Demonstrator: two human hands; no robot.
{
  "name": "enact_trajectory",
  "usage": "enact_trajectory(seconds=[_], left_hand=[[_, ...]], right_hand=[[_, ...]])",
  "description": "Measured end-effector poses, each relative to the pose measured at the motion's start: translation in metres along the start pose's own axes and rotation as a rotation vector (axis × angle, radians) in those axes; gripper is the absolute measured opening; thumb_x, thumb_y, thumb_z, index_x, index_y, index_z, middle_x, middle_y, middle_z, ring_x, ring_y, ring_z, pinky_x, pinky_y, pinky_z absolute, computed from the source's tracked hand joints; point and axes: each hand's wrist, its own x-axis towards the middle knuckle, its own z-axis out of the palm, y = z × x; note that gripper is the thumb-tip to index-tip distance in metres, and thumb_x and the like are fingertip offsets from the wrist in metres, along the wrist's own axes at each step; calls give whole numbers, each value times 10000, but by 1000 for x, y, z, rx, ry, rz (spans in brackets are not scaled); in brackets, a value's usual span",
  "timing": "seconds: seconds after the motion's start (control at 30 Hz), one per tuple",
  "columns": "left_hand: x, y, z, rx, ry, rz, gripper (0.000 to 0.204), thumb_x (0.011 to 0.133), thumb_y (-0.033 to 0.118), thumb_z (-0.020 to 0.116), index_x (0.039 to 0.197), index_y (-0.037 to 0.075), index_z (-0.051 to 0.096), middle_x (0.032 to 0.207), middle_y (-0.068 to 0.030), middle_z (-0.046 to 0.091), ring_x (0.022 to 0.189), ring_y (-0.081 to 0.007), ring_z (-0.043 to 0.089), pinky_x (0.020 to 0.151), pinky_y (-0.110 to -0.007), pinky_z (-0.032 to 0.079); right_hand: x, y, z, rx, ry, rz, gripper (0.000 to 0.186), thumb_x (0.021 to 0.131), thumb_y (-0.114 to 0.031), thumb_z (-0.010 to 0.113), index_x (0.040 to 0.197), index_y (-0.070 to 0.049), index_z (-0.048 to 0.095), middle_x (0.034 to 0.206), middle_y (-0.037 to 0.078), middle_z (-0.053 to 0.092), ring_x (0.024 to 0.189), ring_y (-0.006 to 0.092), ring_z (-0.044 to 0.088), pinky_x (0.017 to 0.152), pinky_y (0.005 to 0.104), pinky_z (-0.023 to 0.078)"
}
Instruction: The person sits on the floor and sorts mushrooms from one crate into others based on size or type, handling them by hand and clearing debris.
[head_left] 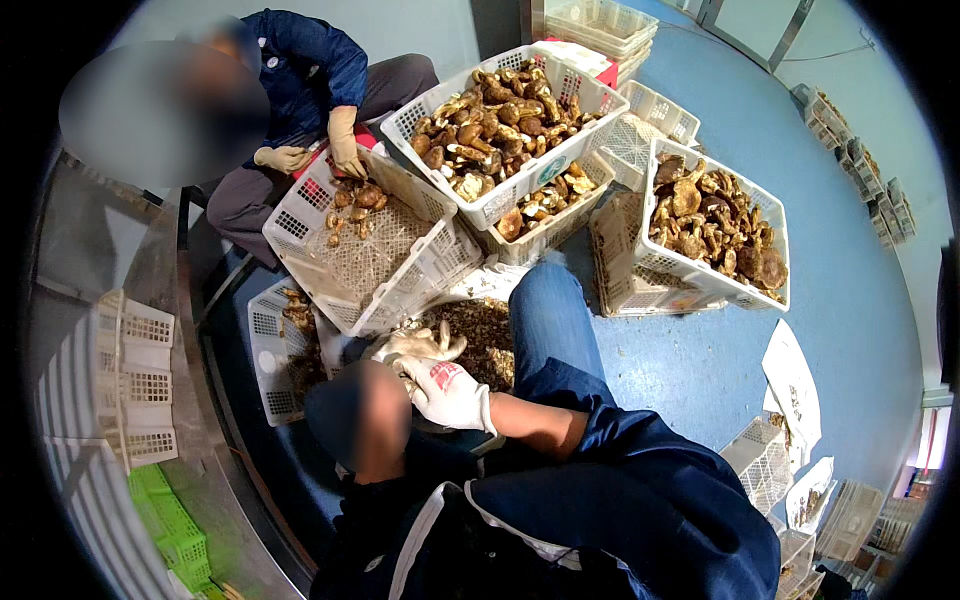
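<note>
Blue floor [665,360], glossy highlight right of centre. Upper middle: stack of white perforated trays [598,25], near a pale wall [432,35]. Far right: row of white crates [897,212] along the wall, brownish contents. Right: white sheet [793,375] on floor, dark bits on it; latticed crate [757,462] just beside. Lower left: bright green basket [170,525], near pale perforated crates [148,368]; metal frame [215,470] runs alongside. Door [752,25] at upper right.

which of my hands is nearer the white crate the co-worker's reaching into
Left: your left hand is just below the white crate in the picture; your right hand is lower, farther from it.
</note>
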Motion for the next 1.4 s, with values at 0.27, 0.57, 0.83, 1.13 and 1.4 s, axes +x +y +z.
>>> enact_trajectory(seconds=[0.27,0.57,0.83,1.13,1.4], left_hand=[[72,24,-27,-892,542,-273,405,965,322,536,1257,46,589,1378,-136,559,1242,-277,549,1069,-457,394],[68,37,1,-864,1062,118,428,990,419,523,1267,94,546,1319,-102,567,1231,-275,542,1040,-478,439],[56,117,1,-571,1022,242,695,910,435,670,1472,153,374,1463,-113,403,1220,-251,512,989,-406,470],[-98,351,-55,1483,1091,-605,423,926,397,569,1183,73,658,1050,-149,706,979,-296,684,873,-397,538],[-187,329,-69,1539,1233,-1197,403,898,363,524,1028,46,736,1081,-201,697,1031,-360,676,897,-417,532]], right_hand=[[29,-47,-11,169,-131,75,279,980,-93,476,1250,-25,508,1134,203,620,1023,377,628,894,409,505],[28,-61,-14,145,-265,217,279,941,-31,485,1218,-15,509,1075,204,636,978,335,655,852,377,517],[31,-90,0,46,-286,-46,316,966,-60,507,1275,7,518,1177,205,636,1062,310,653,935,388,512],[39,-78,21,-85,-354,19,316,952,-47,569,1261,18,580,1206,163,665,1086,267,636,961,360,490],[37,-75,5,-144,-366,38,320,943,-59,555,1252,15,598,1220,169,659,1138,284,615,1012,378,456]])
